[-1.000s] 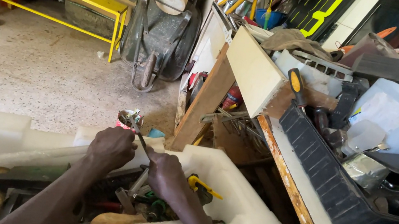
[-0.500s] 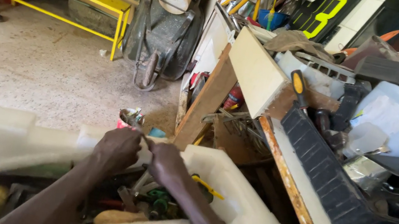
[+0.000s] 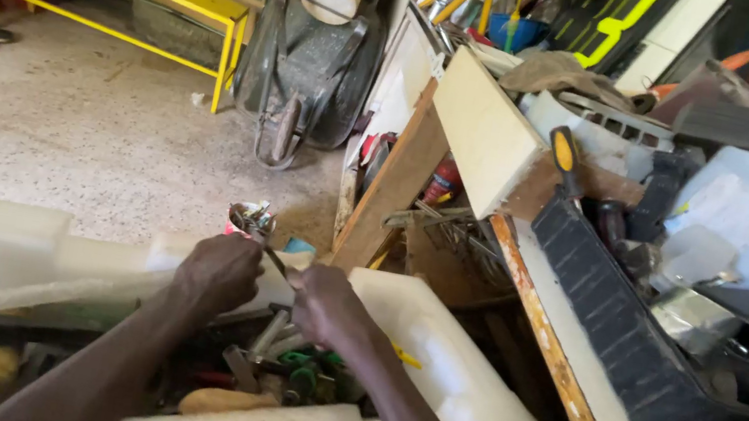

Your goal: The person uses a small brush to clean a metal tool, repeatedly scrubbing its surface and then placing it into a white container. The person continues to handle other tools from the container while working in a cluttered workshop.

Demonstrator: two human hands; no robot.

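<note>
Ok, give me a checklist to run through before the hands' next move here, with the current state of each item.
1. Left hand closed on the metal tool: ok.
2. Right hand on the same tool's handle: cannot tell, the grip is hidden.
3. Tool head lifted above the white foam box: ok.
4. Both hands fully in view: ok.
5. Box interior uncluttered beneath the hands: not ok, loose tools crowd it.
6. Kind of tool held: cannot tell, too small.
</note>
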